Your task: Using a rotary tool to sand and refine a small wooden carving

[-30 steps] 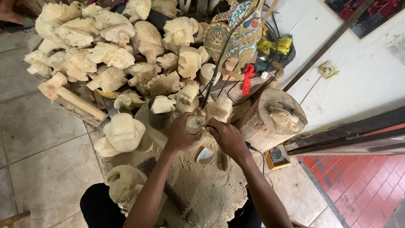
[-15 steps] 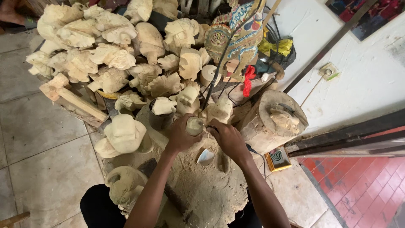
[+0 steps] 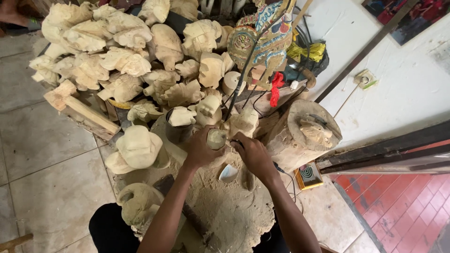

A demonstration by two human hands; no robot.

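Observation:
My left hand [image 3: 200,151] is closed around a small pale wooden piece [image 3: 216,138], held upright over a sawdust-covered work block [image 3: 229,211]. My right hand [image 3: 251,154] is pressed against the piece's right side, fingers curled; whatever tool it grips is hidden by the fingers. A small white dish [image 3: 228,173] lies on the sawdust just below both hands.
A big heap of unpainted carved wooden heads [image 3: 122,61] fills the back and left. A painted flat puppet [image 3: 262,37] stands behind. A log stump with a carved face [image 3: 307,133] sits right. A rounded wooden carving [image 3: 138,147] lies left on grey tiles.
Both hands stay together on the small wooden piece, shifting only slightly. The view has barely moved.

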